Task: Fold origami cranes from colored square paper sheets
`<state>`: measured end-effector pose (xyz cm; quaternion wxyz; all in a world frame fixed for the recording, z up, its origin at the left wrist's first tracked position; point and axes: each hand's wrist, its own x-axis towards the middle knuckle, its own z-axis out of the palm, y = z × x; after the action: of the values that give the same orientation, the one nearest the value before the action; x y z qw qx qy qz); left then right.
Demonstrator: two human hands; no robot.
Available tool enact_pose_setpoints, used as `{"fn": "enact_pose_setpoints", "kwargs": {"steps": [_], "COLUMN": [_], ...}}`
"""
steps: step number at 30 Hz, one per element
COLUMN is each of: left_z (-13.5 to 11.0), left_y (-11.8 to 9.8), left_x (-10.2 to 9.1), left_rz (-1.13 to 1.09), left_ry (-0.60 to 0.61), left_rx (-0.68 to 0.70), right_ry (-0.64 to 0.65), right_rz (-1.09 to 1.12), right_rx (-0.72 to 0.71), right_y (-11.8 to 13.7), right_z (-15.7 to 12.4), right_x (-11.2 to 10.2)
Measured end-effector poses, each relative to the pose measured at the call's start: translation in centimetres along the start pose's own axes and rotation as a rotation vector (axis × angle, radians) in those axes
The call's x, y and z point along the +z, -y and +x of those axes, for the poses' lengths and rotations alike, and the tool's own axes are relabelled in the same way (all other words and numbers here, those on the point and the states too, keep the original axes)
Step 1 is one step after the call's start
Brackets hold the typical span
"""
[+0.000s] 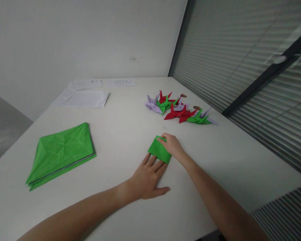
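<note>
A small folded green paper (158, 150) lies on the white table (120, 134) in front of me. My left hand (146, 179) lies flat, fingers stretched out, with the fingertips at the paper's near edge, partly under it. My right hand (172, 146) rests on the paper's far right edge, its fingers curled and pressing down on the fold.
A stack of green paper sheets (61, 154) lies at the left. A cluster of folded paper cranes (178, 108) in red, green and lilac sits further back on the right. White printed sheets (82, 97) lie at the far side. Window blinds (240, 67) run along the right.
</note>
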<state>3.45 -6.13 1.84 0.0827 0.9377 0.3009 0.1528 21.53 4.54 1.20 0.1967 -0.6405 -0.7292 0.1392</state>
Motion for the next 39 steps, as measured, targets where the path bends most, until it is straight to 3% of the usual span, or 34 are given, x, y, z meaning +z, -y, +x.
{"fn": "enact_pose_setpoints", "kwargs": {"steps": [5,10,14,24,39], "left_z": [-0.3,-0.1,0.2,0.1,0.0], "left_y": [-0.4,-0.5,-0.4,-0.7,-0.4], "left_x": [-0.2,0.3,0.8,0.6,0.8], "left_rz": [0.024,0.036,0.079,0.121,0.116], "left_ry": [-0.008,-0.078,-0.130,-0.068,-0.086], "left_rx": [-0.077,-0.140,-0.198,-0.238,-0.275], "right_ry": [0.043,0.047,0.051,0.061,0.072], "right_rz": [-0.207,-0.269,-0.295,-0.324,-0.301], "right_rx": [0.036,0.038,0.039,0.059,0.063], "right_y": [0.7,0.8,0.8,1.1,1.1], "right_z": [-0.2,-0.3,-0.3,-0.4,-0.3], "right_x": [-0.3,-0.2,-0.1,-0.2,-0.2]}}
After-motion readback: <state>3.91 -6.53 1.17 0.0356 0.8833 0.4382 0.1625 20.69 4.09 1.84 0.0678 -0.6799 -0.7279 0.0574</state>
